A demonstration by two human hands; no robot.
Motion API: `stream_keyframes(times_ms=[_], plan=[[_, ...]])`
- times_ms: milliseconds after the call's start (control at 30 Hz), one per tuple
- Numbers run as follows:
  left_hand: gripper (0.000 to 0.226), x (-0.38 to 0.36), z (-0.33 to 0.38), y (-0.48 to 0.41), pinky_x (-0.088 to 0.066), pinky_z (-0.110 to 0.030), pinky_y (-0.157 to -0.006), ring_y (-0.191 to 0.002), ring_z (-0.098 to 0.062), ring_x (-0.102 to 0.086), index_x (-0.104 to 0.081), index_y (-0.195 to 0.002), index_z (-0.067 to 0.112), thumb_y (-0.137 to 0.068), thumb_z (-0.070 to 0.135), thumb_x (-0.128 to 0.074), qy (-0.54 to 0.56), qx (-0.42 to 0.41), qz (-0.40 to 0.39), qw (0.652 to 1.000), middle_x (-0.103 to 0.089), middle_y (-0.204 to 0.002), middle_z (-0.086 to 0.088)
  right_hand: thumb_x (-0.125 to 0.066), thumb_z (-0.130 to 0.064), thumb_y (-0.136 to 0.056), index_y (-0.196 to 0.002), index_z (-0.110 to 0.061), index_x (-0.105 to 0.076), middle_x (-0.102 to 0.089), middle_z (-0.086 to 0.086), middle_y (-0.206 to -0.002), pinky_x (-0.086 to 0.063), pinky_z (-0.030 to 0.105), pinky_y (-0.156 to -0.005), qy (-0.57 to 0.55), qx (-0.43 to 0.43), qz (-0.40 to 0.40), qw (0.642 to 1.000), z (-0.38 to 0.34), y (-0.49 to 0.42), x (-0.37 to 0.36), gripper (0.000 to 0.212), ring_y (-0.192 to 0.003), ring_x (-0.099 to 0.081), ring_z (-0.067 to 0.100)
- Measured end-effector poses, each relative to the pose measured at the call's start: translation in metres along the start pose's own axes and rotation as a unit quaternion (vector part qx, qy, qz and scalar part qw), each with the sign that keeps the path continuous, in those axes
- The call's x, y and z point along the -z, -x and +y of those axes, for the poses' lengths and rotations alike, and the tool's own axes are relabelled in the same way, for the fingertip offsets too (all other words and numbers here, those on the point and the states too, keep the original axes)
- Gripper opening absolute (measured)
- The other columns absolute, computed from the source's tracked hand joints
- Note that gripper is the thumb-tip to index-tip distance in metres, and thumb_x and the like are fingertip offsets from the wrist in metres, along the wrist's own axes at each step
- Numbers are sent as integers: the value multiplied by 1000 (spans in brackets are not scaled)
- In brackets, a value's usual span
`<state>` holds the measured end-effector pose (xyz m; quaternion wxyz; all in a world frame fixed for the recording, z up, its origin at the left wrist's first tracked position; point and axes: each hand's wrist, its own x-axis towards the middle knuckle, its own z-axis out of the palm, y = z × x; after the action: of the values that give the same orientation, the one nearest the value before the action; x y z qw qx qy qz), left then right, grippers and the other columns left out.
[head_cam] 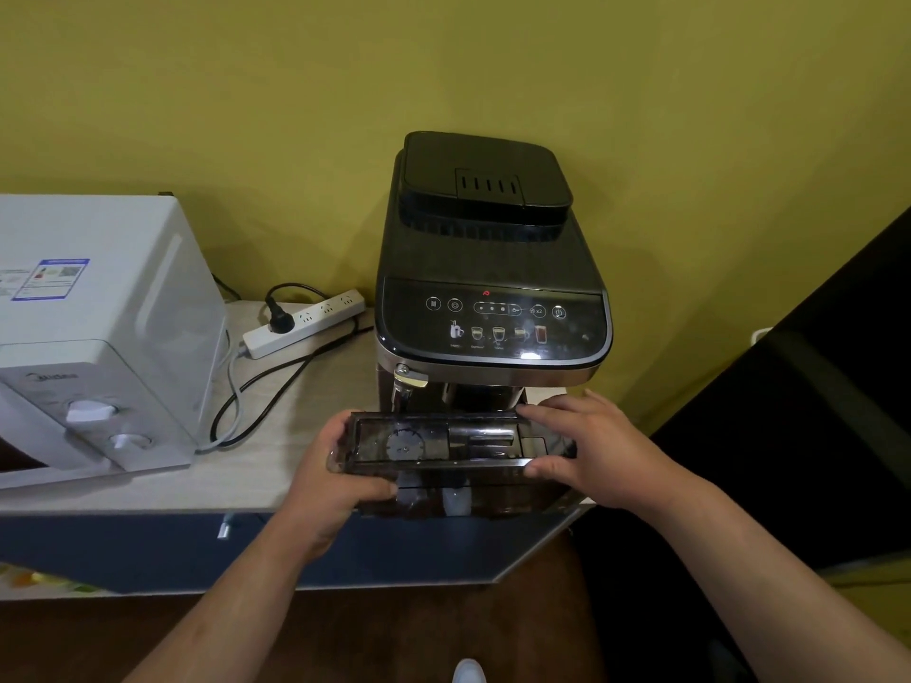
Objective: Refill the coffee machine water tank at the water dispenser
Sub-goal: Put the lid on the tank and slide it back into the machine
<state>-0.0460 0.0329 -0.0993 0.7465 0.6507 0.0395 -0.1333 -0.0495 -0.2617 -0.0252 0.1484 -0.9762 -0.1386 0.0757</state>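
Note:
A black coffee machine (488,268) stands on a light wooden counter (148,490) against a yellow wall, a red light lit on its touch panel. In front of it, at the counter's edge, I hold a dark see-through water tank (443,451) level, its open top facing me. My left hand (335,480) grips the tank's left end, thumb on the front wall. My right hand (586,446) grips its right end, fingers over the rim. No water dispenser is in view.
A white microwave (93,337) fills the counter's left side. A white power strip (305,322) with a black plug and trailing cables lies between it and the machine. A dark panel (813,411) rises at the right. Blue cabinet fronts (148,549) sit below the counter.

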Motion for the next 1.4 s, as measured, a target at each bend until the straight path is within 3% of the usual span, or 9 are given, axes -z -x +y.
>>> stream_keyframes(times_ms=[100,200,300,500,567,700,967,1233,1400], plan=[[74,1,-1,0,-59,-26,-64,-99,-23,-67,-58,-113,24,-47,-6,-76,-4,-4,-5,1000,-67,-106,-8,-54,-73,-69,-144,-36,-34,-44,-9,-144,-3,39,-119,18,-8,-18,1000,9,7,5,86,-136,-32,9],[77,2,-4,-1,-59,-28,-61,-104,-28,-64,-56,-118,20,-48,-5,-76,-5,-3,-8,1000,-63,-113,-13,-77,-49,-71,-141,-31,-40,-45,-11,-142,-15,40,-119,-25,-57,-14,998,24,16,17,81,-124,-33,-1],[79,5,-7,-4,-59,-31,-61,-108,-33,-63,-54,-123,17,-54,-13,-78,-2,-2,-16,1000,-62,-118,-17,-83,-37,-69,-136,-27,-50,-52,-9,-133,-35,21,-100,-80,-76,-5,994,39,19,20,76,-119,-43,3],[79,4,-8,-6,-59,-31,-61,-105,-31,-66,-54,-122,15,-49,-6,-76,-7,-7,-17,1000,-65,-115,-15,-85,-31,-68,-132,-33,-53,-50,-10,-122,-37,0,-76,-165,-93,1,982,50,15,9,72,-111,-47,6],[80,4,-8,-5,-59,-32,-63,-104,-29,-67,-55,-121,17,-48,-6,-77,-5,-8,-18,1000,-66,-113,-14,-87,-26,-65,-134,-37,-48,-49,-9,-128,-40,5,-87,-235,-107,-3,966,57,17,5,80,-117,-46,8],[85,5,-5,-5,-60,-36,-66,-101,-27,-70,-57,-117,16,-37,9,-84,-11,-11,-19,1000,-70,-108,-12,-89,-6,-59,-130,-38,-48,-62,-6,-125,-47,42,-102,-417,-165,-24,894,79,30,-15,88,-117,-57,14],[78,1,0,-4,-58,-42,-76,-98,-23,-71,-60,-109,20,-35,11,-85,-23,-5,-9,1000,-75,-99,-2,-69,21,-69,-123,-18,-54,-75,-4,-100,-53,22,-76,-462,-148,-118,867,87,9,-31,69,-96,-68,10],[77,2,5,2,-58,-44,-80,-105,-29,-69,-61,-112,13,-40,-1,-83,-10,13,-63,998,-73,-106,-12,-78,11,-64,-129,-20,-53,-68,4,-119,-46,44,-101,-493,-153,-120,848,78,50,-24,76,-115,-61,20],[75,-9,2,4,-61,-33,-76,-108,-33,-67,-62,-113,10,-44,-14,-76,-4,18,-107,994,-73,-106,-14,-81,5,-63,-131,-22,-51,-65,5,-124,-44,48,-102,-510,-149,-103,841,64,98,-20,79,-120,-57,22]])
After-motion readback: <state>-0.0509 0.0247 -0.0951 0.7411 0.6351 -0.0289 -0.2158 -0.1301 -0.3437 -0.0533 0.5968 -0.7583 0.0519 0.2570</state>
